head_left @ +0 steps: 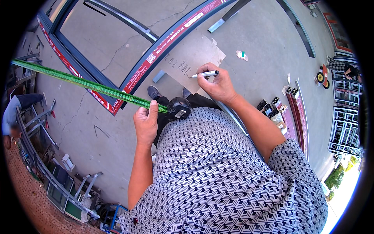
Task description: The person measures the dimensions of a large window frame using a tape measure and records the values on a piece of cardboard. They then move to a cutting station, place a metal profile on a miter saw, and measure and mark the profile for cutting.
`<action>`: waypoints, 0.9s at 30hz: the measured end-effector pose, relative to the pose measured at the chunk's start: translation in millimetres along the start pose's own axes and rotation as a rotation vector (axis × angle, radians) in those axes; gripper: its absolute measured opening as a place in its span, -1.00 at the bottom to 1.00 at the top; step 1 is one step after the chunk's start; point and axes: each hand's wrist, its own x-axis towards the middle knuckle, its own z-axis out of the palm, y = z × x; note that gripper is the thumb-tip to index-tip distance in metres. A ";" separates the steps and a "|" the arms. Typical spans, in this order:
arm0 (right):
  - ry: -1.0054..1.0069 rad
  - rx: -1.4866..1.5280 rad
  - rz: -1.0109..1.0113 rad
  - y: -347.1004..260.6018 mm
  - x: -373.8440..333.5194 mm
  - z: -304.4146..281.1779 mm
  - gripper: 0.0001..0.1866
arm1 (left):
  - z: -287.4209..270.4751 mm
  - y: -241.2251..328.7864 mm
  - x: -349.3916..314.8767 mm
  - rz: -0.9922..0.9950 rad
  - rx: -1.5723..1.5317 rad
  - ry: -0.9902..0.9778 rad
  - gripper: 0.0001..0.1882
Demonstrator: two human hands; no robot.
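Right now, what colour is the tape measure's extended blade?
Green, clearest in the head view: tape blade.

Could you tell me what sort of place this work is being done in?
Probably an open yard or workshop where metal window or door frames are made. A large dark frame lies on the concrete floor, more metal frames are stacked at the right, and the left hand holds a green measuring tape.

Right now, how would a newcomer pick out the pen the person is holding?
Start at the big dark window frame lying on the concrete floor. Beside its near corner lies a sheet of brown cardboard with handwriting on it. Over it, the right hand holds the pen: slim, white-bodied, dark-capped, unlike the green tape in the left hand.
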 end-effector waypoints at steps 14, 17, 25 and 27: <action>0.023 0.065 0.006 4.1 -0.9 -0.7 -0.92 | 0.1 -2.4 -0.3 -0.004 0.003 -0.002 -0.67; 0.024 0.074 0.009 2.9 -1.1 -1.2 -0.91 | 1.6 -1.2 -0.7 -0.004 -0.013 -0.003 -0.67; 0.009 0.044 0.029 1.1 -0.1 -0.9 -0.90 | 1.1 0.3 -1.0 -0.006 -0.010 -0.007 -0.67; 0.016 0.047 0.014 3.3 -0.5 -1.2 -0.90 | 1.9 0.2 -0.9 -0.005 -0.010 -0.003 -0.66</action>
